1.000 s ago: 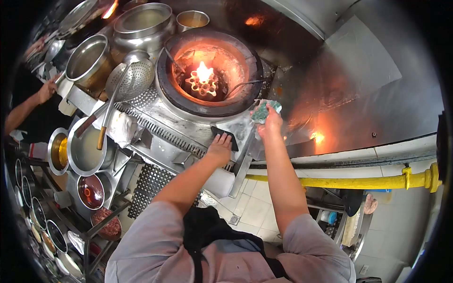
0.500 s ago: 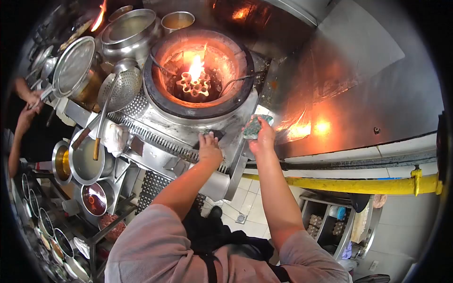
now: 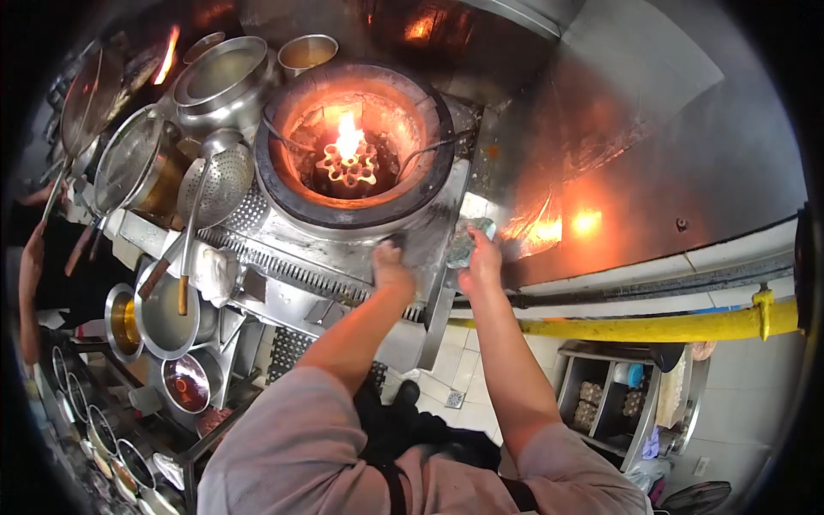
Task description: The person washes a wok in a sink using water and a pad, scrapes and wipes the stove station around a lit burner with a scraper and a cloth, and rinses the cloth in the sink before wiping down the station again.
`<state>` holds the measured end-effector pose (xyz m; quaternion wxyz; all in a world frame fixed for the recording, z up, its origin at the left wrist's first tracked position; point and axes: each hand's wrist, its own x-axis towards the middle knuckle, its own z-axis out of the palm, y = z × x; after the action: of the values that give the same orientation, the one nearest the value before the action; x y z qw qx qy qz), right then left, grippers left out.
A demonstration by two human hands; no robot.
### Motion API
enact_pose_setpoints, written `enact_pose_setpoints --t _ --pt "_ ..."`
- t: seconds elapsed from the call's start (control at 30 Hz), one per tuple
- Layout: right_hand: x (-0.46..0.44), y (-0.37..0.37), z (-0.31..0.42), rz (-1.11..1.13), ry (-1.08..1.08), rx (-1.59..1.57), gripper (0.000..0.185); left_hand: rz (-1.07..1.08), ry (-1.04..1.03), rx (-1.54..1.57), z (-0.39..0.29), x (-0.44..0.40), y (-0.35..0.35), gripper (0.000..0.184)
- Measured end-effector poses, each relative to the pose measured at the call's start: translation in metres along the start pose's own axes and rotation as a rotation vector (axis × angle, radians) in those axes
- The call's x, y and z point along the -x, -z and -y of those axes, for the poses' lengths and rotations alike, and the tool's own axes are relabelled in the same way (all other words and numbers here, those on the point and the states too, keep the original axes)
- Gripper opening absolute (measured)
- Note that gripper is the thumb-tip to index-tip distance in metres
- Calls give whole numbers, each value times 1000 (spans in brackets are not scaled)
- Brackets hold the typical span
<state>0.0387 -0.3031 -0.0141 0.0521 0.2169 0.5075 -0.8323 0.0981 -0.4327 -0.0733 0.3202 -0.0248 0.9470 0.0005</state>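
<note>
Blurred by motion, my left hand (image 3: 391, 268) is low over the steel stove top (image 3: 343, 245) in front of the round burner. Its fingers are bent over a dark pad (image 3: 397, 242), mostly hidden under them. My right hand (image 3: 483, 264) grips a flat, mottled green pad (image 3: 460, 247) with a pale, shiny edge, just past the stove's right side. Behind both hands stands the burner (image 3: 356, 215) with its dark rim. Flames rise from the glowing burner head (image 3: 348, 163) at its centre.
Left of the burner are a perforated ladle (image 3: 216, 184), a lidded pot (image 3: 225, 86) and a strainer (image 3: 129, 163). A yellow pipe (image 3: 652, 324) runs along the right wall. Another person's arm (image 3: 31, 283) holds a strainer handle at far left.
My left hand has slid right along the stove top. My right hand keeps hold of the green pad. The other person's strainer has been raised, and my view has shifted slightly.
</note>
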Motion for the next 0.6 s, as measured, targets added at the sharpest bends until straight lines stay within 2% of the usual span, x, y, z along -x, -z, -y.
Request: enact_pose_setpoints --t 0.03,0.1,0.13,0.2,0.23,0.27,0.33,0.4,0.47,0.53,0.6 --pt "7 2 -2 -6 -15 -6 16 14 4 -8 12 12 -18 60" --pt "11 -16 9 111 -270 -95 19 -131 -21 -6 36 9 -30 62" --pt "11 -28 12 112 -266 -103 19 -136 -21 -15 35 -1 -27 62" --pt "1 -53 13 126 104 130 22 -254 -294 46 12 -26 -14 60" --pt "-19 -63 8 82 265 162 22 -291 -355 224 -5 -47 -3 59" --pt "-27 -71 13 79 274 169 22 -327 -414 401 -21 -68 9 58" --pt "-36 -87 26 -63 286 264 23 -474 -379 288 -44 -93 33 55" --pt "-51 -87 30 -79 288 280 23 -458 -403 295 -43 -109 48 55" --pt "-51 -87 30 -67 346 134 23 -428 -417 296 -43 -103 42 55" --pt "-30 -90 40 -144 337 186 16 -319 -404 121 -36 -79 10 57" --pt "-12 -87 49 -227 285 81 11 -104 -512 164 3 -30 -2 56"
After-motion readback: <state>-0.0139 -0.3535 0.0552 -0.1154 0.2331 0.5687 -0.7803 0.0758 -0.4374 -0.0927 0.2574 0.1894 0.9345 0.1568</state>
